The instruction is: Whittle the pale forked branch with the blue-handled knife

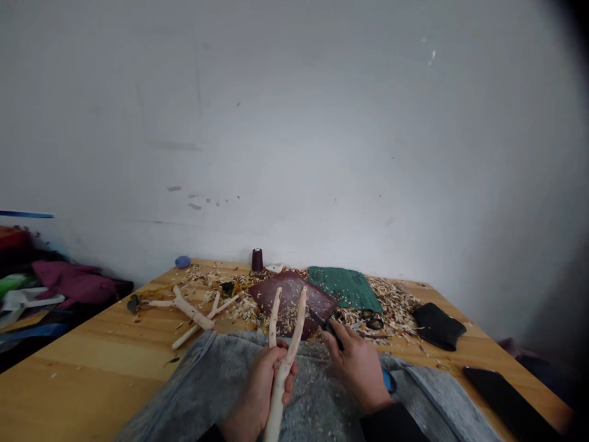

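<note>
My left hand (262, 383) is wrapped round the stem of a pale forked stick (286, 331), peeled of bark, with its two prongs pointing up and away from me. My right hand (356, 362) is closed on a small knife with a dark blade (322, 322), just right of the fork's right prong. Both hands are over a grey cloth (207, 387) that lies across the near part of the wooden table (92, 362) and is dusted with shavings.
Two more peeled forked sticks (193, 313) lie left of centre. Wood shavings (391, 304) cover the back of the table around a maroon sheet (288, 294) and a green sheet (345, 285). A black pouch (437, 325), a dark flat case (506, 399), a dark spool (257, 259) and clothes (73, 279) are around.
</note>
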{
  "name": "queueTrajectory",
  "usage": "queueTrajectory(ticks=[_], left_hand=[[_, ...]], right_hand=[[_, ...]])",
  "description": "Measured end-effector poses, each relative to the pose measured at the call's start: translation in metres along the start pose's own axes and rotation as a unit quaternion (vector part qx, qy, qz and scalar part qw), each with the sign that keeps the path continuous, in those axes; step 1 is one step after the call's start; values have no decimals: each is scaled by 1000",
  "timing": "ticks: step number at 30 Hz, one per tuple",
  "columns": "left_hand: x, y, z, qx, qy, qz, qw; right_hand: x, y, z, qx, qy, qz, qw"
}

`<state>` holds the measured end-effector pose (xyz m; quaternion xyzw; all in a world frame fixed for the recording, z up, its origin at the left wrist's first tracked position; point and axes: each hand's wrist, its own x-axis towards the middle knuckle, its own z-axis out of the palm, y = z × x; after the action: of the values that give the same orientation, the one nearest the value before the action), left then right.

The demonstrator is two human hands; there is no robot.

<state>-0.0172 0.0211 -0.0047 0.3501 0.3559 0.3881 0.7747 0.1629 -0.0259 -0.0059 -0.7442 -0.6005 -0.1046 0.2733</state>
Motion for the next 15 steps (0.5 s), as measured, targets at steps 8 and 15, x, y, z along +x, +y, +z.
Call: queueTrajectory(ticks=[8, 15], left_hand=[[6, -1, -6, 13, 7, 22, 1000], [8, -5, -5, 20, -1, -18, 1000]], right_hand=[[-16, -35, 0, 52, -66, -103, 991], [-17, -33, 2, 54, -57, -116, 990]])
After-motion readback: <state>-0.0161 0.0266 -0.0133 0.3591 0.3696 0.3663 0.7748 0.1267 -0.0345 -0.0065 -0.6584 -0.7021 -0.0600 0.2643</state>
